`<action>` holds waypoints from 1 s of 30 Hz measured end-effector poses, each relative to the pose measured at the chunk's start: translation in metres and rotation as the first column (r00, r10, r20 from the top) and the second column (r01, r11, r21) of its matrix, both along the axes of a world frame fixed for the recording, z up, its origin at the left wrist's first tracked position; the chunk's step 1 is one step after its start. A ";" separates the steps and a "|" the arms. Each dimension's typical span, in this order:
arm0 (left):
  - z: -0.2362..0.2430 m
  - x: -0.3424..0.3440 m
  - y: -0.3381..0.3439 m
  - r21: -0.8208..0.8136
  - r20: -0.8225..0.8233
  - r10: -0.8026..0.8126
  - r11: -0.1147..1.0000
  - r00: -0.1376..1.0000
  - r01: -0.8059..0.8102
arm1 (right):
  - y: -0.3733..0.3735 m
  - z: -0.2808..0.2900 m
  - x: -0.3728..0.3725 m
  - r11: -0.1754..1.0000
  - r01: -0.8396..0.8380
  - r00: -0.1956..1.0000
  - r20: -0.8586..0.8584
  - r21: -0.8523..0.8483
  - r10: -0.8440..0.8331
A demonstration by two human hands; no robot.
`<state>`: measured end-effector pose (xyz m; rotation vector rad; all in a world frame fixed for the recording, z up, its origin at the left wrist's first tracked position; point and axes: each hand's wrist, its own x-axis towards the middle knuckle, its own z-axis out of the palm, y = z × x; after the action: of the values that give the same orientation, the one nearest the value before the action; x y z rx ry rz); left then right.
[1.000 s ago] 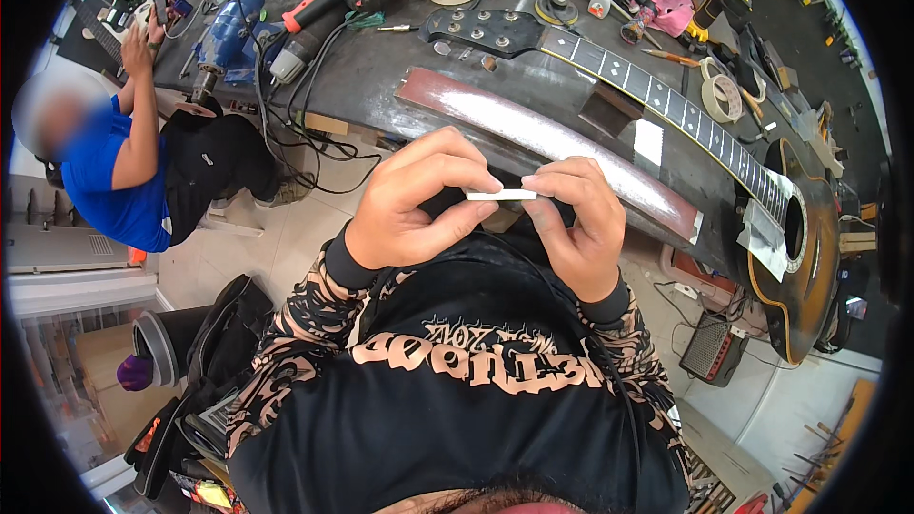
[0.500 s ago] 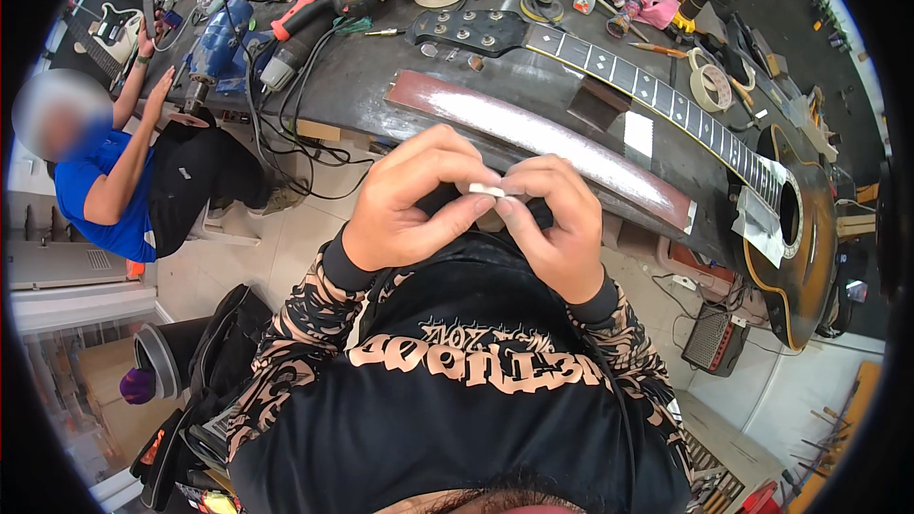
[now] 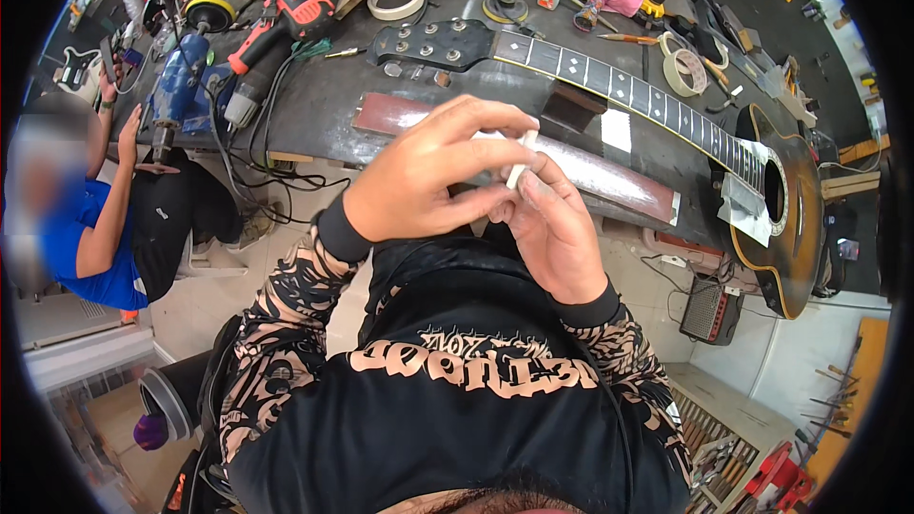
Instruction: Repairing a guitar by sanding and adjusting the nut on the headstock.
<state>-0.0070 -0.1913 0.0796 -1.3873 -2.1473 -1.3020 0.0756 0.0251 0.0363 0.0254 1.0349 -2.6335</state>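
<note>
Left of the acoustic guitar body (image 3: 802,246), we had turned the white strip (image 3: 520,162) from sideways to steep; left hand (image 3: 424,171) and right hand (image 3: 560,236) pinched it, still working.

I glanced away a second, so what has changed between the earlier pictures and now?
The white piece, held level a second ago, has been turned steeply upright, its top leaning right. The bench has slid left in the picture, apparently because the view moved. Unchanged: left hand and right hand both keep their grip; the guitar still lies there.
</note>
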 end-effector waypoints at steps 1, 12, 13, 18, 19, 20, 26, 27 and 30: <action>0.002 -0.011 -0.002 -0.044 -0.041 0.008 0.999 0.999 -0.010 | 0.002 -0.003 -0.003 0.999 -0.006 1.000 -0.024 0.045 0.007; -0.007 -0.130 -0.015 -0.171 -0.052 0.095 0.980 0.994 -0.103 | 0.017 -0.043 -0.014 0.800 -0.181 0.978 0.015 0.573 0.210; -0.007 -0.132 -0.014 -0.191 -0.064 0.096 0.976 0.993 -0.107 | 0.017 -0.043 -0.016 0.805 -0.194 0.976 0.025 0.561 0.218; -0.009 -0.136 -0.011 -0.214 -0.051 0.089 0.972 0.995 -0.098 | 0.020 -0.039 -0.020 0.785 -0.256 0.960 0.052 0.564 0.276; -0.010 -0.136 -0.010 -0.207 -0.051 0.085 0.974 0.995 -0.093 | 0.020 -0.039 -0.021 0.787 -0.256 0.961 0.056 0.561 0.272; -0.009 -0.137 -0.010 -0.199 -0.051 0.080 0.976 0.995 -0.089 | 0.021 -0.040 -0.021 0.783 -0.265 0.957 0.057 0.562 0.283; -0.005 -0.139 -0.009 -0.254 -0.129 0.036 0.965 0.991 -0.068 | 0.021 -0.042 -0.021 0.762 -0.274 0.951 0.048 0.587 0.305; -0.005 -0.140 -0.009 -0.270 -0.138 0.033 0.960 0.990 -0.069 | 0.021 -0.043 -0.021 0.752 -0.263 0.951 0.031 0.604 0.308; -0.004 -0.139 -0.011 -0.308 -0.166 0.018 0.949 0.986 -0.069 | 0.023 -0.037 -0.024 0.728 -0.295 0.942 0.061 0.618 0.330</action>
<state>-0.1464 -0.2019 0.0760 -1.4918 -2.3283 -0.8247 0.0520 0.0476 -0.0004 -0.0692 1.7178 -1.8971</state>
